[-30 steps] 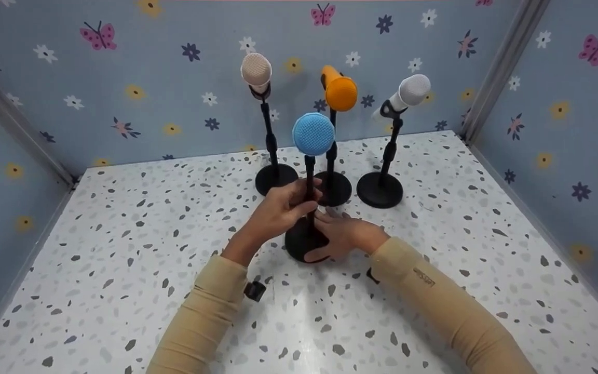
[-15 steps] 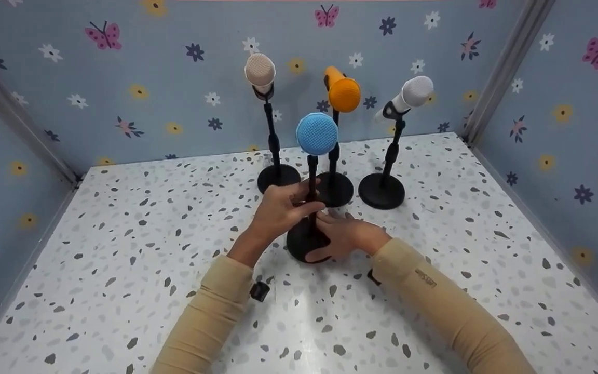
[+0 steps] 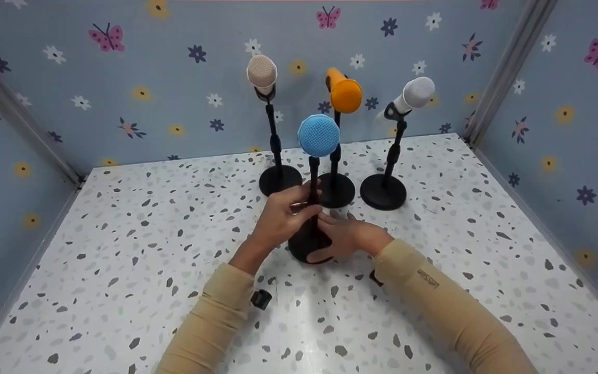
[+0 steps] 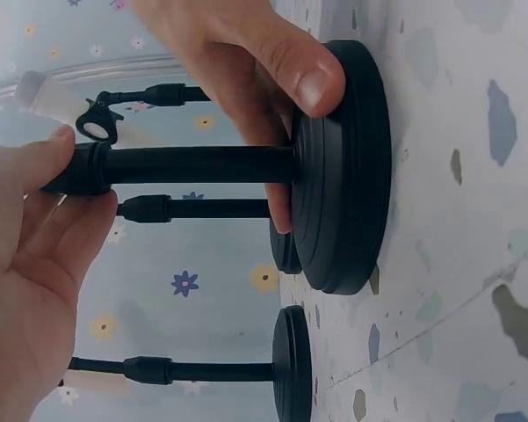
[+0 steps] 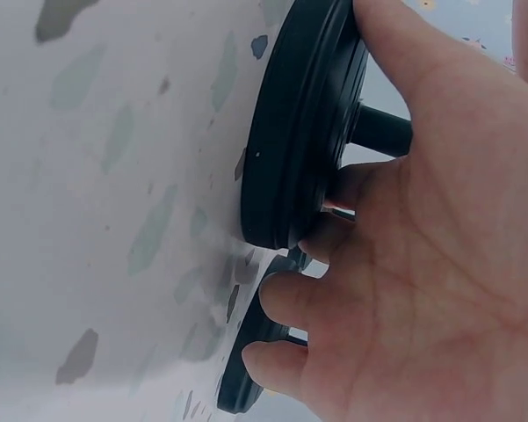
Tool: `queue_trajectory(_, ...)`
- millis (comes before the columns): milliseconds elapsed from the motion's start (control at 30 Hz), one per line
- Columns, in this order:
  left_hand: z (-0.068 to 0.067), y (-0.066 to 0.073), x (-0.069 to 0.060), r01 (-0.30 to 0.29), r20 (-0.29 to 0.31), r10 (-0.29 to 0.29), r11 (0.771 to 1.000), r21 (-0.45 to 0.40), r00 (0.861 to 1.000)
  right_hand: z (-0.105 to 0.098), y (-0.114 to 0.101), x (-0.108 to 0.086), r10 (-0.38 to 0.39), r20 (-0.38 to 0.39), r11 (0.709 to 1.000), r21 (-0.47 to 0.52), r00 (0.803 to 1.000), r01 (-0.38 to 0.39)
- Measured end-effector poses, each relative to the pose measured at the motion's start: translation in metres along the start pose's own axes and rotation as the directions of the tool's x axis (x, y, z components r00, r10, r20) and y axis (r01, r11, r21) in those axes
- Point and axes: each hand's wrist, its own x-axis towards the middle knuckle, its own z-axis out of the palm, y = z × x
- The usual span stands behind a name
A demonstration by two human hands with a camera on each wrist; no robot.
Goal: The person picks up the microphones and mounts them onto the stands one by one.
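Observation:
A blue microphone head (image 3: 318,135) tops a black microphone stand (image 4: 202,164) in front of me, seen nearly from above. My left hand (image 3: 281,215) pinches the dark collar (image 4: 90,169) of its pole between thumb and fingers. My right hand (image 3: 348,236) holds the round base (image 4: 365,176) low down, thumb on the near rim and fingers beyond the pole. In the right wrist view the base (image 5: 290,132) is by the thumb and fingertips. The stand is upright at the tabletop. The blue microphone's body is hidden behind its head.
Behind stand a beige microphone (image 3: 261,72), an orange microphone (image 3: 345,95) and a white microphone (image 3: 418,92), each on a black stand. The orange one's base is just beyond my hands. Patterned walls (image 3: 174,78) enclose the speckled table (image 3: 148,259) at back and sides.
Both hands keep their places on the stand with only slight finger movement at the left hand. The whole head view has shifted slightly; the other microphones have not moved.

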Motion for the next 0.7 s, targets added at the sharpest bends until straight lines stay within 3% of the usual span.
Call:
queue_trajectory(200,0.005,-0.027,-0.002,-0.008,-0.053,0.012,0.997,0.075,0.999,0.001,0.001,0.0,0.013,0.005,1.0,0.005,1.0,-0.013)
queue_trajectory(400,0.005,-0.033,-0.003,-0.042,-0.053,0.05,0.989,0.144,0.997,0.001,0.001,0.0,0.016,0.006,1.0,0.006,1.0,-0.016)
queue_trajectory(567,0.007,-0.035,-0.004,-0.031,-0.027,0.033,0.996,0.079,0.999,0.002,0.001,0.001,0.017,0.007,1.0,0.001,1.0,-0.017)
queue_trajectory(700,0.009,-0.037,-0.006,0.0,-0.043,0.002,0.999,0.033,0.999,0.002,0.001,0.002,-0.01,-0.002,1.0,-0.019,1.0,0.01)
